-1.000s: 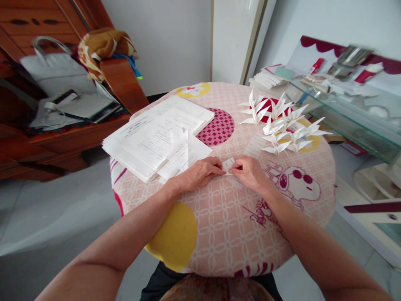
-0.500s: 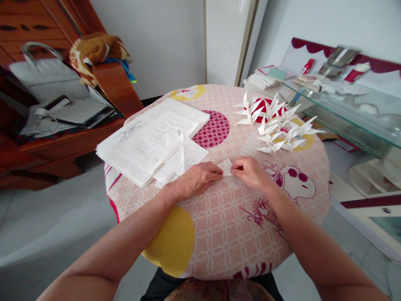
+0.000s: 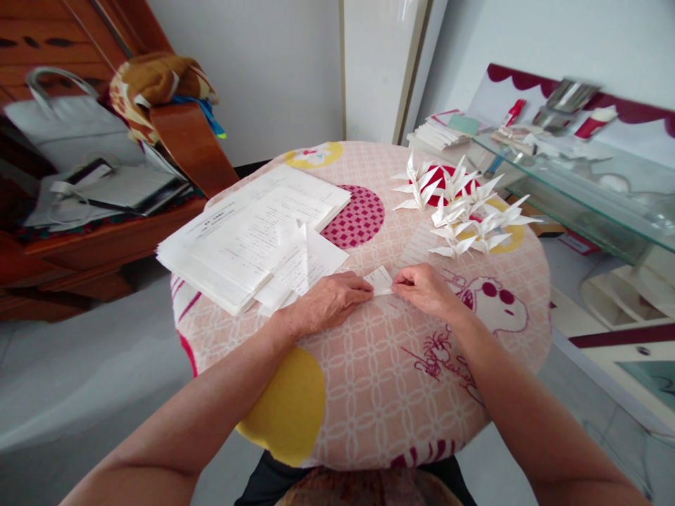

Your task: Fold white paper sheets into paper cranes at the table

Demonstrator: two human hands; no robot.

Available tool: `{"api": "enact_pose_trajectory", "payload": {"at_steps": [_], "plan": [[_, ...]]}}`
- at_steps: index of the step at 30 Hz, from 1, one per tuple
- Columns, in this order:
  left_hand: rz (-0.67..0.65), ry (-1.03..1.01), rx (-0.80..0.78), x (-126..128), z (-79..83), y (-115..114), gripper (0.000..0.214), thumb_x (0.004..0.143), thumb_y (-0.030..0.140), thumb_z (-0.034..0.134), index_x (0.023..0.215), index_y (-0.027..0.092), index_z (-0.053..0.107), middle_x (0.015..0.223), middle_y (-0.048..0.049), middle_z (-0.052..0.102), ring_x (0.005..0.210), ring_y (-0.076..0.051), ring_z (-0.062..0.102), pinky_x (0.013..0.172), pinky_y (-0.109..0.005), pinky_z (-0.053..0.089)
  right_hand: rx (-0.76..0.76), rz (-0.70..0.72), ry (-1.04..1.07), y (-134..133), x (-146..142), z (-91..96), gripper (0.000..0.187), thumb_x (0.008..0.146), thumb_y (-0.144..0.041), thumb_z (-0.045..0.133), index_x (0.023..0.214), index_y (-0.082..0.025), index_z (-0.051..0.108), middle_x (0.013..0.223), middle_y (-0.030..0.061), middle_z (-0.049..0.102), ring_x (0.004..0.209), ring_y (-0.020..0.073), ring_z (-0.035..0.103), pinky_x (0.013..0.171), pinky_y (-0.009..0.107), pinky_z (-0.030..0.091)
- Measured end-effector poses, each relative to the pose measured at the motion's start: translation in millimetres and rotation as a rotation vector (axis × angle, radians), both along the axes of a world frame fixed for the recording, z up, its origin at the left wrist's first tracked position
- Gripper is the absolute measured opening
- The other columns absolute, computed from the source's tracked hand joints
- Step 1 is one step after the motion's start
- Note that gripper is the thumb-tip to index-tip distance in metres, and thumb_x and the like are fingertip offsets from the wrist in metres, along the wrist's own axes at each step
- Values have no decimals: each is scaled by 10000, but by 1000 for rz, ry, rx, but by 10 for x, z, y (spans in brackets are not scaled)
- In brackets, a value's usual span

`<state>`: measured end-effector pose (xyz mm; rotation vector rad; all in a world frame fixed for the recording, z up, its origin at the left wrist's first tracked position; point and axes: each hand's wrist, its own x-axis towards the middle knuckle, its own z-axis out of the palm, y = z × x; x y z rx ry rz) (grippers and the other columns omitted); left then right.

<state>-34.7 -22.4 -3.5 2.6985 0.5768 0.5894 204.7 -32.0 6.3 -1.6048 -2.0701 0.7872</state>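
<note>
A small folded white paper piece [image 3: 380, 280] lies on the round table's pink patterned cloth [image 3: 369, 379]. My left hand [image 3: 330, 301] rests flat on the cloth with its fingertips pressing the paper's left edge. My right hand [image 3: 422, 289] has its fingers curled and pinches the paper's right edge. Several finished white paper cranes [image 3: 464, 204] stand in a cluster at the far right of the table. A stack of printed sheets [image 3: 247, 235] lies at the far left, with a half-folded sheet [image 3: 306, 263] leaning on it close to my left hand.
A wooden bench [image 3: 100, 232] at the left carries a grey bag [image 3: 68, 123], papers and a brown patterned cloth [image 3: 152, 84]. A glass shelf [image 3: 580, 176] with small items and a stack of cards [image 3: 448, 130] stands at the right. Grey floor surrounds the table.
Both hands stay on the small paper with only slight finger shifts. The view has drifted a little, so the table sits slightly further left in the frame.
</note>
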Motion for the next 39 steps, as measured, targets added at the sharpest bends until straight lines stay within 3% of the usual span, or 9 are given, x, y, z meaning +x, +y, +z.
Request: {"api": "enact_pose_trajectory", "payload": {"at_steps": [7,16,21,34,39], "plan": [[48,79,61,41,-15,-18,362,945,100,441,1223,173,661,1084,-115,698,975,-202,656,857,-344,541,23,-10,-182,-14,-63,37,141,805,-164,607,708,-171,709,633,16,666,596,142,565,568,252,338],[98,194,196,106,-46,-51,344,967,143,442,1230,205,654,1049,-82,671,902,-184,627,804,-309,515,38,-18,-279,-43,-130,63,128,827,-217,628,721,-182,689,712,58,710,675,186,609,607,286,350],[110,217,187,131,-18,-72,334,970,147,448,1227,212,652,1044,-86,668,898,-181,620,795,-304,512,18,-68,-311,-52,-186,86,107,786,-230,654,687,-192,665,713,65,706,700,209,617,607,299,345],[39,46,21,24,-23,-20,287,936,90,464,990,157,738,1122,-95,727,1020,-200,662,885,-313,530,-68,-139,-142,-8,-1,45,74,680,-91,618,669,-158,648,622,15,651,603,148,578,554,246,347],[24,45,-19,20,33,-17,300,877,40,476,939,174,736,1070,-85,744,1014,-201,671,898,-323,529,-137,-130,6,4,71,-19,212,874,-223,511,718,-168,645,559,-1,623,512,126,552,532,238,357]]}}
